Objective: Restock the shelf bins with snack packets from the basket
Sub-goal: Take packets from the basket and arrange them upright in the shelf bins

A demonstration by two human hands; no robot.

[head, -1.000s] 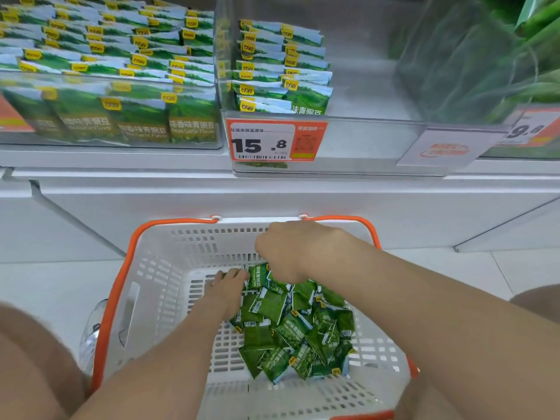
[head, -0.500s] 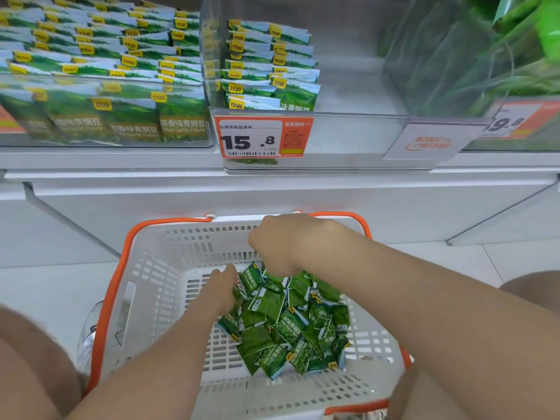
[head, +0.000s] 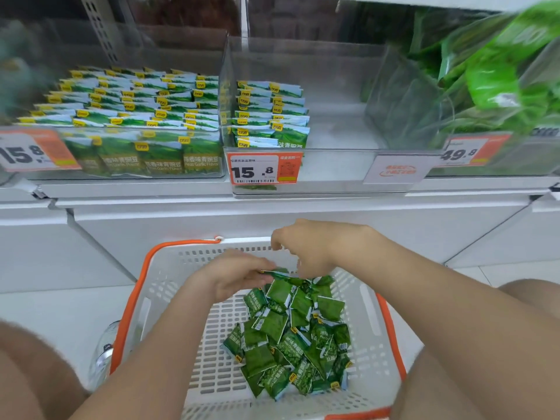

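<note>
A white basket with an orange rim sits on the floor below the shelf and holds a heap of several small green snack packets. My left hand pinches green packets at their edge, just above the heap. My right hand hovers over the basket's far side with curled fingers touching the same packets; whether it grips them is unclear. On the shelf, the middle clear bin holds a short stack of packets at its left side.
The left bin is packed with rows of green packets. A right bin holds larger green bags. Price tags hang on the bin fronts. A white cabinet face stands behind the basket. My knees flank the basket.
Both hands have risen from the heap, the left one lifting packets with it. The camera has tilted up, showing more of the shelf bins.
</note>
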